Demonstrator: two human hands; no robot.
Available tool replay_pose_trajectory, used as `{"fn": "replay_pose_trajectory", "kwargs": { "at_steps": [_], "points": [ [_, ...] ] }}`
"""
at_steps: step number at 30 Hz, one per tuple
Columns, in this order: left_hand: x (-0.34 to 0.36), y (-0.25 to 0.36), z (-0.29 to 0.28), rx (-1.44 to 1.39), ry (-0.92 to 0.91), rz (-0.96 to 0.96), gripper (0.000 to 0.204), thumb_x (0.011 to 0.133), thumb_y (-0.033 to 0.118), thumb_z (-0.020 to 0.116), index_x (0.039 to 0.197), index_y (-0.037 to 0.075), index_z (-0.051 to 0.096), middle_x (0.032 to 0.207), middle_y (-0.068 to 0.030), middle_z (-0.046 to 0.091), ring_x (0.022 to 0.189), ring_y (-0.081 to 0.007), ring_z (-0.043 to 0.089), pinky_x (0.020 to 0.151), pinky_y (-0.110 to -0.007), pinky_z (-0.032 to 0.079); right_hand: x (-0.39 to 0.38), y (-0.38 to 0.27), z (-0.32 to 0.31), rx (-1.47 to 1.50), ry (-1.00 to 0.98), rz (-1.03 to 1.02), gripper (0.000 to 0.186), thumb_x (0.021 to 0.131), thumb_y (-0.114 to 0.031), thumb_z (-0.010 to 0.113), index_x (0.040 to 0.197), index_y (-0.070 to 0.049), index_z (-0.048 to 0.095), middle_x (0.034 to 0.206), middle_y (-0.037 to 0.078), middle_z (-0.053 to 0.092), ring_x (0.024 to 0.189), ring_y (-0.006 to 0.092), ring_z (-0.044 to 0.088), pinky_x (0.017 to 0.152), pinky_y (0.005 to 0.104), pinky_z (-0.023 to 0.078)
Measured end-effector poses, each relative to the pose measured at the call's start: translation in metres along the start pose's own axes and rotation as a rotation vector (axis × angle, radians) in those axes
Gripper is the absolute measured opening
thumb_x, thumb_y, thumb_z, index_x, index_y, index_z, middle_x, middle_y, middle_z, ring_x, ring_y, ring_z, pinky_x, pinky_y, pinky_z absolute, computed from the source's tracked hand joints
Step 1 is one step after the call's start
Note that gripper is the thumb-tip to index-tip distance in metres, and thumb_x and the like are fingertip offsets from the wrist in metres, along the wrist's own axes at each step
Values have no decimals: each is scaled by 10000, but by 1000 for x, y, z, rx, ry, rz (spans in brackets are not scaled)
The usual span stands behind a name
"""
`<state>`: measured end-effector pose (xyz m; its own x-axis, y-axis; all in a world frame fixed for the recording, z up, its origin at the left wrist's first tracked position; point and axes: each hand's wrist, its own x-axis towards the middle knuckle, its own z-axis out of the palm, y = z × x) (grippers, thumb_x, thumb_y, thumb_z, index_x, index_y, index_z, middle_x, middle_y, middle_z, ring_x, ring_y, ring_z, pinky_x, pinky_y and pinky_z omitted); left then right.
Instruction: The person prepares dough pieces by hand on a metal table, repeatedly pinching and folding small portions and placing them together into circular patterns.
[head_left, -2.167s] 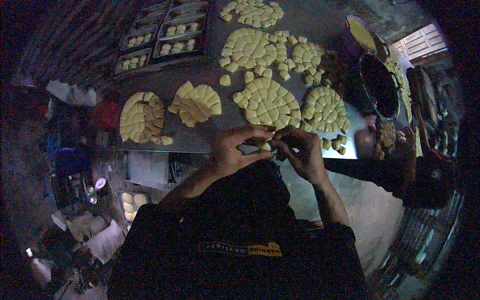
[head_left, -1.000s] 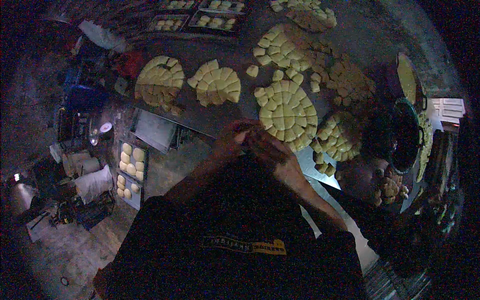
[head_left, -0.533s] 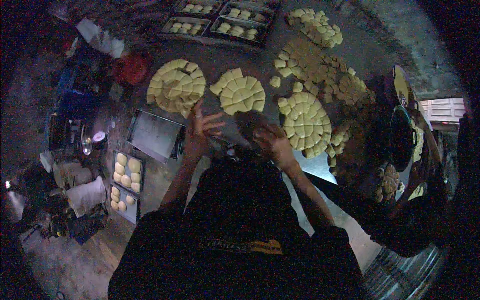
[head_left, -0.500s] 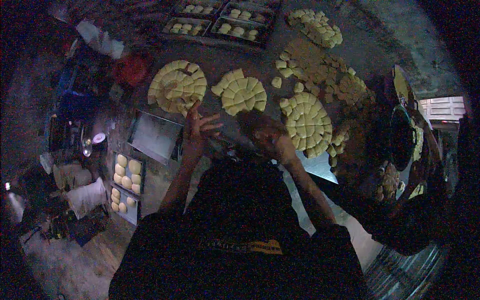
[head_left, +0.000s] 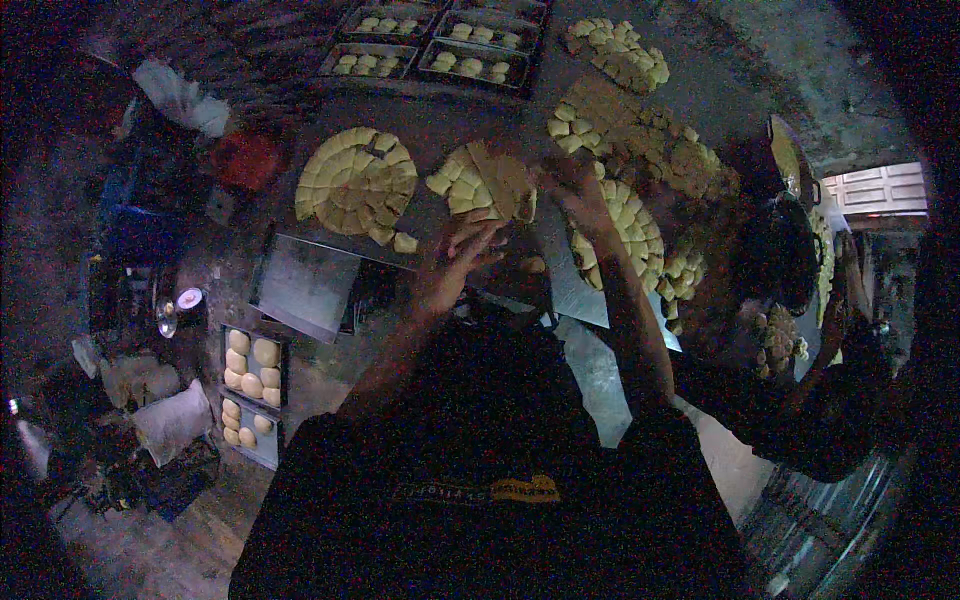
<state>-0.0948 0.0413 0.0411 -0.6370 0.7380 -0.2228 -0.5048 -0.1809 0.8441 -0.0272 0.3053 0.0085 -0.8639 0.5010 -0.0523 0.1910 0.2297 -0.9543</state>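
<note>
My left hand (head_left: 468, 250) is at the near edge of the middle dough round (head_left: 462, 183), fingers stretched out and apart. Between that round and the one on its right, my right hand (head_left: 572, 190) reaches over the table; shadow and blur hide its fingers. The middle round is cut into chunky pieces, and part of it lies in shade. Farther left sits another cut dough round (head_left: 345, 175), with a loose dough piece (head_left: 405, 243) at its near edge. My right forearm crosses the right-hand dough round (head_left: 635, 235). A small dough piece (head_left: 535, 264) lies near the table's front edge.
Trays of dough balls (head_left: 470, 66) stand at the back. Loose dough pieces (head_left: 650, 140) spread across the right side. An upturned-looking metal tray (head_left: 310, 285) and trays of larger dough balls (head_left: 252, 370) are at left. Another person's arm (head_left: 835, 340) shows at right.
My left hand has moved right, from the left round to the middle one. My right hand has moved farther away from me. A dough piece now lies apart beside the left round.
</note>
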Motion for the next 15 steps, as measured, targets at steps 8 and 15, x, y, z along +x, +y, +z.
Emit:
{"fn": "replay_pose_trajectory", "kwargs": {
  "at_steps": [8,15],
  "points": [
    [3,-32,88,-96,-113,179,244,992,151,697,1195,19,662,1186,-68,707,1123,-166,662,1011,-332,510,-138,-120,5,69,323,82,403,814,-40,830,1203,-81,736,1305,167,669,1217,281,657,978,387,559],
    [24,-16,202,316,-318,296,343,963,251,739,1247,68,686,1338,-127,656,1258,-255,617,1064,-415,491,-180,-119,-94,-333,676,-142,343,832,46,796,1157,-38,725,1254,107,689,1148,248,680,972,355,566]
  ]
}}
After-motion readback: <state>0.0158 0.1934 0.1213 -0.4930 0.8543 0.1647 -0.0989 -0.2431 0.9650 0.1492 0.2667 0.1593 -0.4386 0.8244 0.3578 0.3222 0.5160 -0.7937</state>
